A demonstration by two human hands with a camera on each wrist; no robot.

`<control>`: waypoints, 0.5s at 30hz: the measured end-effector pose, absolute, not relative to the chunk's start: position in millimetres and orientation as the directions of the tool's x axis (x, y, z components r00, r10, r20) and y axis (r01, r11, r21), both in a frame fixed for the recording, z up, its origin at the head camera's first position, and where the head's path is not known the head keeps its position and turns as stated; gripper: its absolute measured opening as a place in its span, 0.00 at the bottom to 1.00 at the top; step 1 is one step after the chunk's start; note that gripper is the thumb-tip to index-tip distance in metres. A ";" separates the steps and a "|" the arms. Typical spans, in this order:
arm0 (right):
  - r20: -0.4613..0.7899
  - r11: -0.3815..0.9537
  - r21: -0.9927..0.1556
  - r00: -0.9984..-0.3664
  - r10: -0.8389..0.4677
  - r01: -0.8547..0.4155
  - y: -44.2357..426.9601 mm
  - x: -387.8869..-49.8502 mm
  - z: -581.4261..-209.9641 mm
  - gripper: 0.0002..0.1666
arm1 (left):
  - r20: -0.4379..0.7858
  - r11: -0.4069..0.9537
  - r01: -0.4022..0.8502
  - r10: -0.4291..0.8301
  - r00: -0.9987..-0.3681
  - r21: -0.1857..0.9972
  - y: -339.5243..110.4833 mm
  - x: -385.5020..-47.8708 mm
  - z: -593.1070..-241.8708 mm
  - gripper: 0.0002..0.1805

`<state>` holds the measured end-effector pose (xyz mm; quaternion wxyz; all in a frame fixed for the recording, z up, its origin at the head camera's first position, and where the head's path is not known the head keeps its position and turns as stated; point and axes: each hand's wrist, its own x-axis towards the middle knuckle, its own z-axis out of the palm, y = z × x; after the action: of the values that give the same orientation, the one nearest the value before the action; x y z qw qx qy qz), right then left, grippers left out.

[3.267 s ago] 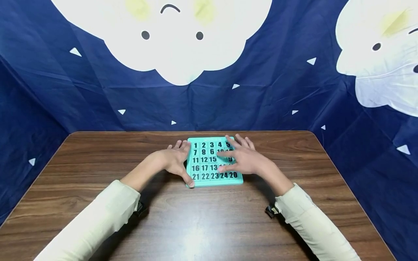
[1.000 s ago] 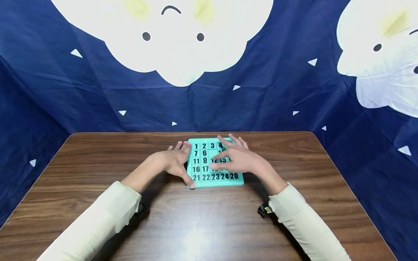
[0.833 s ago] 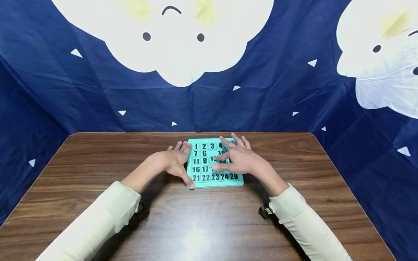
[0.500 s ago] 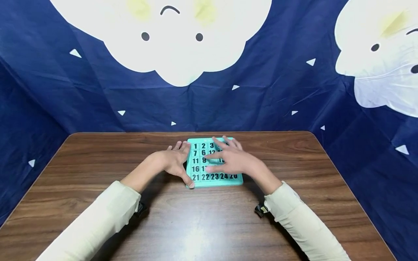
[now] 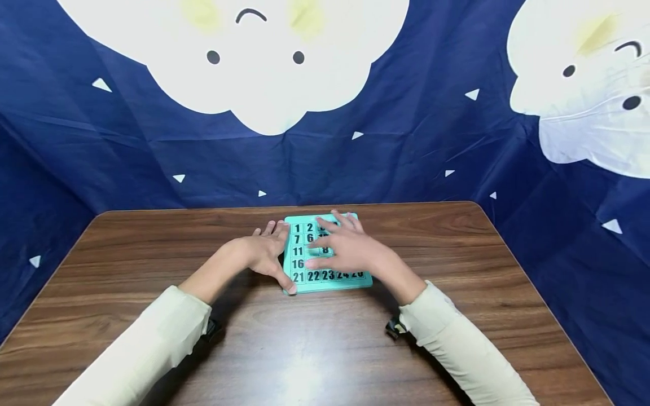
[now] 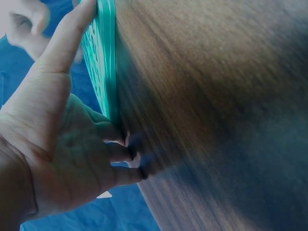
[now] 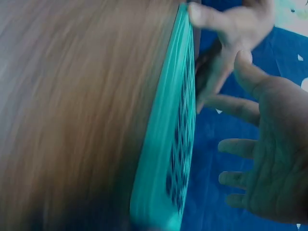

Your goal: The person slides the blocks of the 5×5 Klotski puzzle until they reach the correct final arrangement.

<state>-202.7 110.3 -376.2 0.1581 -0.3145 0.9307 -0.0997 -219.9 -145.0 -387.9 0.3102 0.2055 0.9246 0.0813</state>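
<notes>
My L hand (image 5: pixel 264 254) & R hand (image 5: pixel 350 250), fingers spread, work turquoise plastic number board (image 5: pixel 330 287) nr far edge of brown wooden desk (image 5: pixel 437 254); 8 tile (image 5: pixel 325 250) has just shifted R, likely freeing 11 tile (image 5: pixel 297 251).

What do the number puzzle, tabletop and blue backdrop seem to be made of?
Number puzzle: probably plastic, satin finish; its turquoise rim looks smooth and moulded.
Tabletop: wood or wood-look laminate, I can't tell which; brown grain, glossy light reflection.
Blue backdrop: likely thin fabric, mostly matte; creases and soft folds show.
</notes>
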 end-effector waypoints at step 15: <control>-0.297 0.821 -0.247 -0.767 -0.569 -0.514 101.0 -206.3 -377.5 0.35 | -0.534 0.901 0.325 0.433 -0.726 0.289 -146.2 -219.8 -390.1 0.93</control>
<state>-206.3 101.0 -377.5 0.1821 -0.2891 0.9368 -0.0759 -219.8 -146.2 -390.1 0.3081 0.2047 0.9249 0.0878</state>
